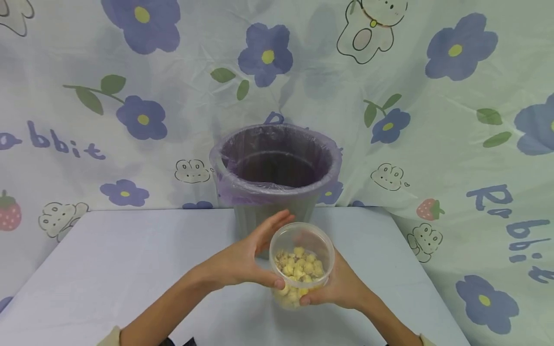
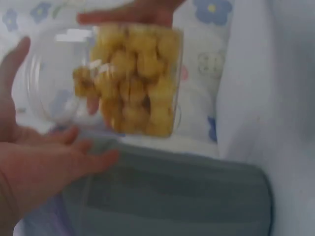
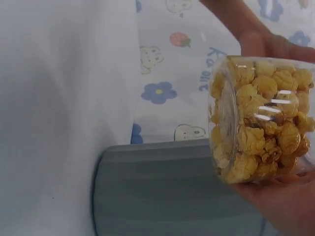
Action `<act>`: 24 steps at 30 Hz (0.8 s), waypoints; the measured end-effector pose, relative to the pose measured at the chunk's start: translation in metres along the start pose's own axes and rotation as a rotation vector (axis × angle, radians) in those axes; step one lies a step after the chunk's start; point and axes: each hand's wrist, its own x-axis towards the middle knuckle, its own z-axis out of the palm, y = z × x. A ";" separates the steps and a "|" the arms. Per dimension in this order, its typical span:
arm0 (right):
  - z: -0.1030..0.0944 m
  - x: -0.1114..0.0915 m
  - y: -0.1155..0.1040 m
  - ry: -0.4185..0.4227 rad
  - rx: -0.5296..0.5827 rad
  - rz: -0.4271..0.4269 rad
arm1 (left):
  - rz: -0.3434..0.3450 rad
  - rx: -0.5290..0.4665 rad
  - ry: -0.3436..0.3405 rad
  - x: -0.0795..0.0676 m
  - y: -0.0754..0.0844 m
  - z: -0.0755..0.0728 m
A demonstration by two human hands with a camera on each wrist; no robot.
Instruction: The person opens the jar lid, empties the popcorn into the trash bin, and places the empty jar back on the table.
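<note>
A clear plastic jar (image 1: 318,240), its mouth uncovered, is held up over the table in front of the bin. Pale yellow popcorn (image 1: 303,266) fills its lower part. My right hand (image 1: 344,283) grips the jar from the right, with the thumb across its front. To the left, my left hand (image 1: 242,262) has its fingers spread, and its thumb tip overlaps the jar's side in the head view. The left wrist view shows this left hand (image 2: 44,160) by the mouth end of the jar, fingers not wrapped round it.
Behind the hands stands a grey bin (image 1: 253,218), lined with a thin purple plastic bag (image 1: 277,192) folded over its rim. A white cloth covers the table (image 1: 130,269). A sheet printed with flowers and rabbits (image 1: 195,96) hangs behind the table and along its sides.
</note>
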 end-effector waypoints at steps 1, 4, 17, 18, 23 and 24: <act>0.000 -0.001 0.000 -0.017 0.009 -0.009 | -0.004 -0.010 -0.047 0.002 -0.001 -0.004; -0.002 -0.001 0.002 -0.057 0.040 -0.037 | 0.010 -0.021 -0.114 0.007 -0.006 -0.008; -0.003 0.001 -0.001 0.096 -0.061 0.029 | 0.005 0.064 0.320 0.003 -0.001 0.037; -0.003 0.002 -0.001 0.100 -0.064 0.033 | -0.005 0.071 0.318 0.002 -0.001 0.037; -0.002 0.002 0.000 0.047 -0.004 0.017 | 0.017 0.032 0.133 0.003 -0.001 0.014; -0.002 0.002 0.000 0.019 0.020 0.009 | 0.017 0.021 0.077 0.003 -0.001 0.008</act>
